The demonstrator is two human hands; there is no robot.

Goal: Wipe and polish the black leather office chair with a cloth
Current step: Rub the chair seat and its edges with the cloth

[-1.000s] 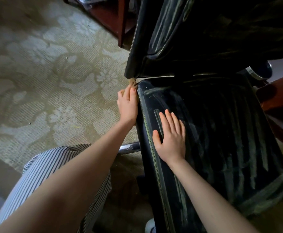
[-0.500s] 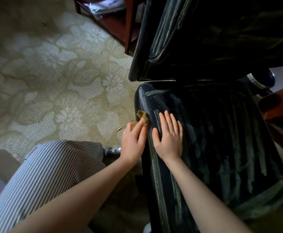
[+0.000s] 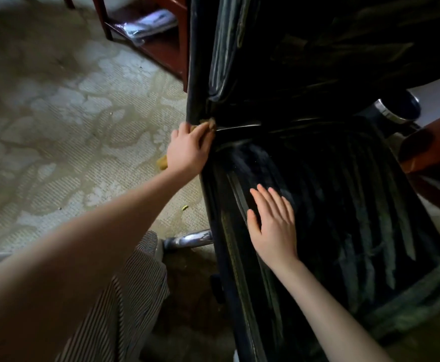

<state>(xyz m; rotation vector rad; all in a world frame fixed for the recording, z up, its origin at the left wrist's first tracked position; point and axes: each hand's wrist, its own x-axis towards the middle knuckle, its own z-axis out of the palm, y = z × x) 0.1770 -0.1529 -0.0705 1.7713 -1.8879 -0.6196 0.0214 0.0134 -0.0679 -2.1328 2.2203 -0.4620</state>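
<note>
Wiping the chair seat (image 3: 357, 205)'s rear corner: left hand (image 3: 188, 150) grips the cloth (image 3: 209, 125), right hand (image 3: 273, 226) lies spread flat on the seat. Next, probably a firm stroke along its edge.

Most of cloth (image 3: 209, 124) under L hand (image 3: 188, 150)

We see a pale beige woven carpet with a flower-and-vine pattern (image 3: 57, 121) covering the floor. The black leather office chair (image 3: 344, 205) stands on it at the right, and one shiny chrome base leg (image 3: 190, 240) reaches out low over the pile. Near that leg, on the open carpet, lies a tiny yellow-green speck (image 3: 185, 207). At the top, a dark red wooden shelf unit (image 3: 173, 48) stands with its legs on the carpet just beside the chair's back. Its low shelf bears a flat pale bundle in shiny wrapping (image 3: 148, 24). The carpet lies in shadow beneath the chair.
</note>
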